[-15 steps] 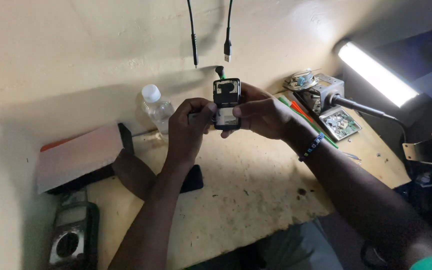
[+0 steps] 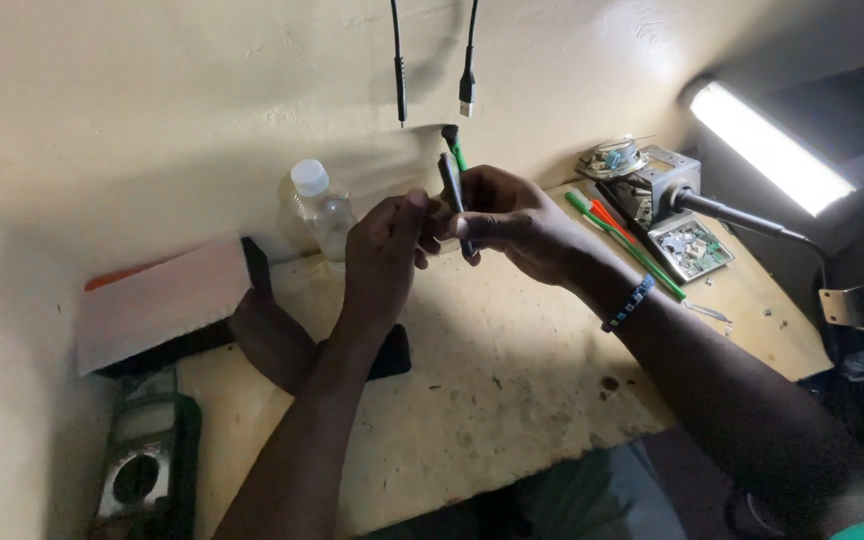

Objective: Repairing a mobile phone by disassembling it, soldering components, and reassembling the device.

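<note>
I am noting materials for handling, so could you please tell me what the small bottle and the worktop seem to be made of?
The small bottle looks like clear plastic with a white cap: the wall shows through it. The worktop looks like pale painted or laminated board, matte, scuffed and speckled with stains; which of the two is unclear.

A single head-worn camera looks steeply down and forward over a workbench (image 2: 512,400) toward the cream wall (image 2: 202,90) behind it. The view sits close, with both forearms rising from the bottom edge to mid-frame.
</note>
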